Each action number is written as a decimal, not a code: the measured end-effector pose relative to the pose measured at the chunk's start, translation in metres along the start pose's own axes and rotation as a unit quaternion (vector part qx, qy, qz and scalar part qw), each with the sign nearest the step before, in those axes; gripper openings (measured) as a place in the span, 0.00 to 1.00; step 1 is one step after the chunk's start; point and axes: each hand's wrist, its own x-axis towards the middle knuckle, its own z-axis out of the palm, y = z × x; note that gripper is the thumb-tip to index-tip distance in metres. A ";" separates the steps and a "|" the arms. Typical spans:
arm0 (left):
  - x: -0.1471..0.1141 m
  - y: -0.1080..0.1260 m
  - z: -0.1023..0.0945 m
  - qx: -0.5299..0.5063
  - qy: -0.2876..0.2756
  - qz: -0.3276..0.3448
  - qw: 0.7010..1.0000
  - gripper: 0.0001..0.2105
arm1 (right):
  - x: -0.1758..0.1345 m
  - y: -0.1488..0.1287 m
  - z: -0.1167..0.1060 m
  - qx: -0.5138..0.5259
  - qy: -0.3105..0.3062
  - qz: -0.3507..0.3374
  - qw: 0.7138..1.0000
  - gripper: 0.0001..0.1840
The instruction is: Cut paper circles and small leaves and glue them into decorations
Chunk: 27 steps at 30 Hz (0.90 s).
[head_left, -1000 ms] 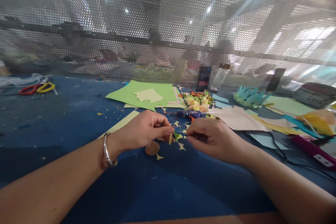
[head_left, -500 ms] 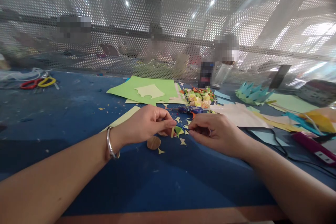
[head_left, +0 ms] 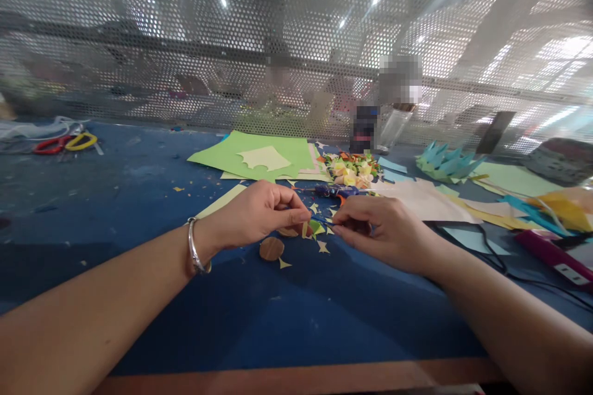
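My left hand (head_left: 273,213) is closed in a pinch on a narrow pale yellow paper strip (head_left: 304,229), which hangs below the fingertips. My right hand (head_left: 377,225) pinches a thin blue stick (head_left: 328,223) whose far end reaches the left fingertips. Whether the strip is wound on the stick is too small to tell. Under the hands lie a round wooden disc (head_left: 272,249), a second disc partly covered by the left hand, a green paper piece (head_left: 316,227) and several pale paper scraps (head_left: 323,247).
Behind the hands lie a blue hot glue gun (head_left: 338,192), paper flowers (head_left: 354,171) and green paper sheets (head_left: 217,157). Scissors (head_left: 81,141) are at far left. On the right are a blue paper crown shape (head_left: 447,163) and a purple power strip (head_left: 553,256) with black cord. A perforated screen stands behind.
Both hands hold nearly the same place and grip. The paper strip at the left fingertips has turned slightly, and the view has shifted a little.
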 end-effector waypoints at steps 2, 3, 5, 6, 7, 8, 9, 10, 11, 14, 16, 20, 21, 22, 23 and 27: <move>0.000 0.000 0.001 -0.018 0.004 -0.008 1.000 0.14 | 0.000 0.000 0.000 -0.002 0.001 0.001 1.000 0.04; 0.000 0.000 0.001 -0.025 0.007 -0.013 1.000 0.14 | 0.000 0.001 0.000 -0.003 0.002 0.002 1.000 0.04; 0.000 -0.002 0.002 -0.037 0.012 -0.023 0.999 0.12 | 0.000 0.001 0.000 -0.010 0.002 0.000 1.000 0.04; 0.001 -0.003 0.002 -0.042 0.016 -0.027 0.999 0.11 | 0.001 0.001 0.000 -0.014 0.004 -0.001 1.000 0.04; 0.001 -0.003 0.002 -0.046 0.018 -0.031 0.998 0.10 | 0.001 0.001 0.000 -0.018 0.005 -0.003 1.000 0.03; 0.001 -0.004 0.002 -0.050 0.020 -0.033 0.998 0.10 | 0.001 0.001 0.000 -0.019 0.007 -0.004 1.000 0.03; 0.002 -0.005 0.002 -0.053 0.021 -0.033 0.998 0.09 | 0.001 0.001 0.000 -0.020 0.006 -0.005 1.000 0.04; 0.002 -0.005 0.002 -0.057 0.022 -0.033 0.998 0.09 | 0.001 0.001 0.000 -0.018 0.004 -0.005 1.000 0.04; 0.002 -0.005 0.002 -0.059 0.023 -0.034 0.997 0.08 | 0.001 0.001 0.000 -0.015 0.000 -0.003 1.000 0.04; 0.002 -0.005 0.003 -0.061 0.034 -0.038 0.997 0.07 | 0.001 0.001 0.001 -0.001 -0.013 0.009 1.000 0.04; 0.001 -0.004 0.003 -0.053 0.045 -0.036 0.997 0.08 | 0.001 0.001 0.001 0.008 -0.017 0.020 1.000 0.04; 0.001 -0.006 0.002 -0.048 0.051 -0.034 0.997 0.10 | 0.002 0.002 0.001 0.011 -0.024 0.026 0.999 0.06; 0.001 -0.006 0.002 -0.052 0.051 -0.034 0.997 0.11 | 0.002 0.002 0.001 0.010 -0.025 0.024 0.999 0.06; 0.001 -0.006 0.002 -0.057 0.051 -0.035 0.996 0.11 | 0.002 0.002 0.001 0.010 -0.026 0.021 0.999 0.06; 0.001 -0.007 0.002 -0.061 0.050 -0.035 0.996 0.12 | 0.002 0.002 0.001 0.009 -0.026 0.018 0.999 0.06; 0.001 -0.006 0.003 -0.070 0.048 -0.042 0.996 0.12 | 0.003 0.002 0.001 0.007 -0.021 0.012 1.000 0.06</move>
